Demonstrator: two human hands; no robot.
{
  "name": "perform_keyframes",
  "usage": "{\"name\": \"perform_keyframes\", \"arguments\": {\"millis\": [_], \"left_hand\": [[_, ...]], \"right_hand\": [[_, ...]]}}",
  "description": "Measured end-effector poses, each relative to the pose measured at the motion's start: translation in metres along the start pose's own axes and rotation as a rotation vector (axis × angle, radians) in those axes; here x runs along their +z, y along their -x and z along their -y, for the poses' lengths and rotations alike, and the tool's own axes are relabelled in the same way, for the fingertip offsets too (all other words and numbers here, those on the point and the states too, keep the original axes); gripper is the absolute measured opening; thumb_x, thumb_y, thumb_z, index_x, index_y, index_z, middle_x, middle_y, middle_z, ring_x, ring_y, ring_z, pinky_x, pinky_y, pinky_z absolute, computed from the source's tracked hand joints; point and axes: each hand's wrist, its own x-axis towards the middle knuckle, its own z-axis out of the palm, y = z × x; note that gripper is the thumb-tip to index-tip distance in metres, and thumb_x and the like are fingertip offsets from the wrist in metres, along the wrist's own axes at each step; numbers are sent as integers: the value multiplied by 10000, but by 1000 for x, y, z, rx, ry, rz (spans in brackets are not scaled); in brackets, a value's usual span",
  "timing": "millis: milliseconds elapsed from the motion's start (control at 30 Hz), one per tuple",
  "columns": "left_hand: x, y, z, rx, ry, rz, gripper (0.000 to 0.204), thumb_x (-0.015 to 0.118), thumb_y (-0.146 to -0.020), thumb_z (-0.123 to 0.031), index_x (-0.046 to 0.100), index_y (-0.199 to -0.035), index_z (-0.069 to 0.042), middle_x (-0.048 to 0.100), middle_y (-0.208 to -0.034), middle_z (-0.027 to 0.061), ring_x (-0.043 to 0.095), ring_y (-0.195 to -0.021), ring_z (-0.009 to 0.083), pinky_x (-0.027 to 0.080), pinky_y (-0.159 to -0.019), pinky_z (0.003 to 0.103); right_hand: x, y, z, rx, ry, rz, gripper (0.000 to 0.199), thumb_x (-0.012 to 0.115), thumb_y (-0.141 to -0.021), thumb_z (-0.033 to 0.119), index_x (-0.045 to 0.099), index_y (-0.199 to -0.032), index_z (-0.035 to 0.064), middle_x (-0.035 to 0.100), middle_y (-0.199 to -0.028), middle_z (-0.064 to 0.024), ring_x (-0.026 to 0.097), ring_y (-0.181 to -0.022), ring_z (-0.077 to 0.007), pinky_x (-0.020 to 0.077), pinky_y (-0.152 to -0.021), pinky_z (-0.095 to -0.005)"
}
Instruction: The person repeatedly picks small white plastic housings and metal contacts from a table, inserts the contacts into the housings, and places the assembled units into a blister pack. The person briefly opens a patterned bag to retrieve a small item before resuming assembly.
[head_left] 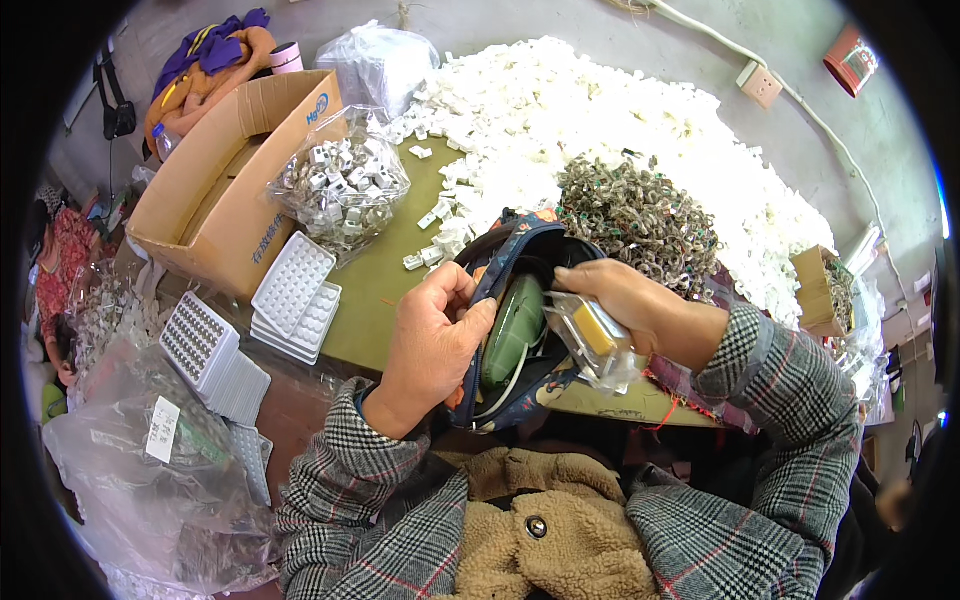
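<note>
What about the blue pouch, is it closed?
No, the blue pouch gapes open, with a green object visible inside.

A pale wall (520, 22) (white cable (705, 29) attached) backs an olive table (385, 305).

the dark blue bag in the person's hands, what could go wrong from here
The white cord inside the bag, beside the green rounded object, could snag as things move. The clear packet with a yellow piece, at the right hand, might slip out of its grip. With the left hand holding the rim near the table edge, the bag could tip if released.
</note>
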Motion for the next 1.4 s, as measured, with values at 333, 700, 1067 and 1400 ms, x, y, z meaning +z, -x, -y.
{"name": "perform_keyframes", "arguments": {"millis": [333, 700, 1067, 1400], "left_hand": [[-1, -2, -2, -3, -85, -55, 142, 658, -871, -66, 552, -795, -11, 527, -674, -34, 455, -601, 36, 372, -531, 234], [-7, 0, 3, 25, -62, -35, 131, 676, -892, -63, 574, -832, -9, 555, -705, -34, 473, -625, 29, 390, -557, 216], [-12, 31, -14, -133, -110, -32, 159, 610, -989, -121, 631, -1065, 18, 581, -728, -37, 513, -637, 41, 424, -587, 217], [-10, 117, 58, 537, -418, -342, 401, 877, -751, -217, 602, -956, -8, 611, -901, 113, 606, -794, 228, 505, -687, 327]], "right_hand": [[18, -14, 1, -124, -375, 65, 433, 406, -1068, 337, 587, -1085, -57, 633, -866, -168, 635, -694, -256, 534, -586, -394], [-40, 15, 29, -409, -30, 38, 158, 567, -986, 61, 615, -1082, -55, 697, -845, -138, 712, -717, -185, 609, -651, -262], [-68, -71, 1, -516, 364, -167, 270, 551, -961, 74, 676, -1171, -41, 703, -969, -67, 627, -840, -117, 533, -755, -273], [37, 36, -39, -1693, 694, -201, 181, 667, -756, 24, 633, -932, -3, 604, -905, -107, 600, -786, -242, 481, -718, -361]]}}
